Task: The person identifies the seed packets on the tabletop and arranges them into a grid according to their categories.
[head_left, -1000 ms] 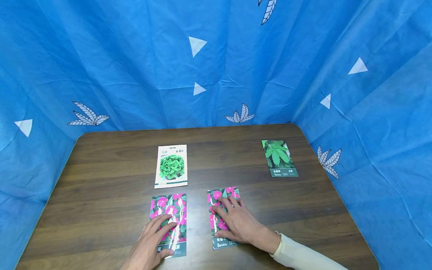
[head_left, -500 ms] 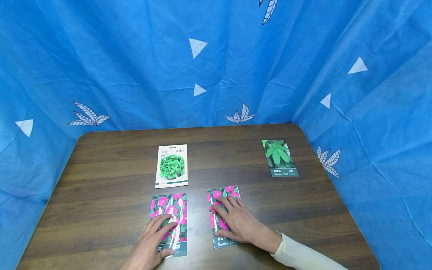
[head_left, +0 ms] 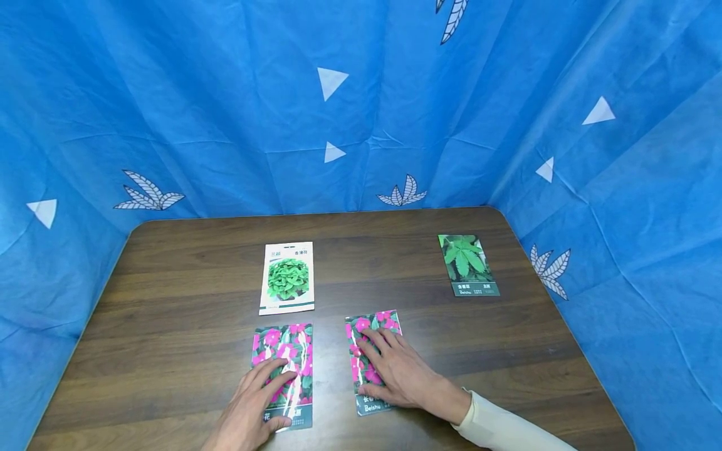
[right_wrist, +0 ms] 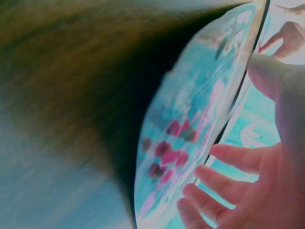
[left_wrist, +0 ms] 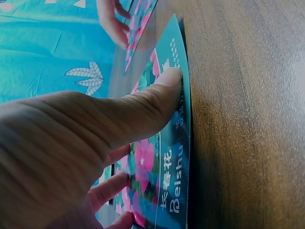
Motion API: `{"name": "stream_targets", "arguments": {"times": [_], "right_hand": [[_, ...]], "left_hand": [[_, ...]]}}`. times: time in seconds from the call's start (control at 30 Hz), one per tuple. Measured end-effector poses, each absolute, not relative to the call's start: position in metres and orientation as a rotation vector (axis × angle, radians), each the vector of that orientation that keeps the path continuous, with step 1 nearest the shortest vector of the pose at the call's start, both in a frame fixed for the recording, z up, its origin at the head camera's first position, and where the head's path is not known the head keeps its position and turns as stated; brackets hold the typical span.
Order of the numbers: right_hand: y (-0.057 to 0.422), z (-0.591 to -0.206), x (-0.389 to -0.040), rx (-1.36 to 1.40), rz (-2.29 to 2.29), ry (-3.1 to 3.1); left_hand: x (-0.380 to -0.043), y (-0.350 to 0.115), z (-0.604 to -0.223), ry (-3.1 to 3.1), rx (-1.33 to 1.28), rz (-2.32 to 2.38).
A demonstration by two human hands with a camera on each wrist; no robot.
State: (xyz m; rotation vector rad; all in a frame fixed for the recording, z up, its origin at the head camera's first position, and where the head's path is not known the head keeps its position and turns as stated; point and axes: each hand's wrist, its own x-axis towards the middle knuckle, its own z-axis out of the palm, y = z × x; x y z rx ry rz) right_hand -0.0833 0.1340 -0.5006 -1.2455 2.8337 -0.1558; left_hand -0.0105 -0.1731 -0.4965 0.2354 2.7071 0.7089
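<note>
Two matching seed packets with pink flowers lie side by side near the front of the table. My left hand (head_left: pixel 248 398) rests on the left flower packet (head_left: pixel 282 338), fingers spread and gently bent. In the left wrist view, the thumb lies flat across the dark green lower band of that packet (left_wrist: pixel 172 152). On the right flower packet (head_left: pixel 371 376), slightly turned, rests my right hand (head_left: pixel 402 376) with its fingers apart and the thumb over the lower part. The right wrist view shows the fingertips along the edge of a shiny packet (right_wrist: pixel 190 129); that view is blurred.
Behind the left flower packet lies a white seed packet (head_left: pixel 287 280) picturing a leafy green plant. Toward the back right is a green leaf packet (head_left: pixel 467 266). A blue patterned curtain (head_left: pixel 361 106) borders the brown wooden table (head_left: pixel 169 300) at its back and sides.
The right packet has turned very slightly under the right hand, whose fingers have shifted a little. The left hand and the other packets stay in place.
</note>
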Motion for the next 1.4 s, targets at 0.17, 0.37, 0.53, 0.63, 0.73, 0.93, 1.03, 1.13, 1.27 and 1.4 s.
{"name": "stream_targets", "arguments": {"times": [0.17,0.37,0.53,0.63,0.73,0.93,1.03,1.13,1.27,1.4], "right_hand": [[0.135,-0.496,-0.091,-1.228,-0.261,2.867],[0.146,-0.489,-0.11,-1.14,-0.316,2.939],[0.161,-0.488,-0.129,-1.034,-0.362,3.012],[0.171,-0.488,-0.14,-0.981,-0.415,3.042],[0.18,-0.486,-0.151,-0.936,-0.447,3.06],[0.199,-0.484,-0.172,-0.856,-0.476,3.062],[0.21,-0.483,-0.183,-0.819,-0.495,3.057],[0.222,-0.484,-0.194,-0.79,-0.507,3.065],[0.239,-0.486,-0.205,-0.755,-0.546,3.073],[0.254,-0.49,-0.216,-0.735,-0.558,3.081]], "left_hand": [[-0.009,-0.173,-0.497,2.726,0.272,0.721],[-0.008,-0.173,-0.499,2.742,0.294,0.733],[-0.01,-0.172,-0.496,2.703,0.244,0.704],[-0.011,-0.172,-0.496,2.687,0.229,0.698],[-0.01,-0.172,-0.496,2.681,0.217,0.694],[-0.01,-0.171,-0.496,2.674,0.205,0.706],[-0.01,-0.171,-0.496,2.669,0.202,0.715],[-0.01,-0.17,-0.495,2.658,0.19,0.713],[-0.011,-0.17,-0.495,2.669,0.188,0.707],[-0.01,-0.17,-0.495,2.71,0.206,0.72]]}}
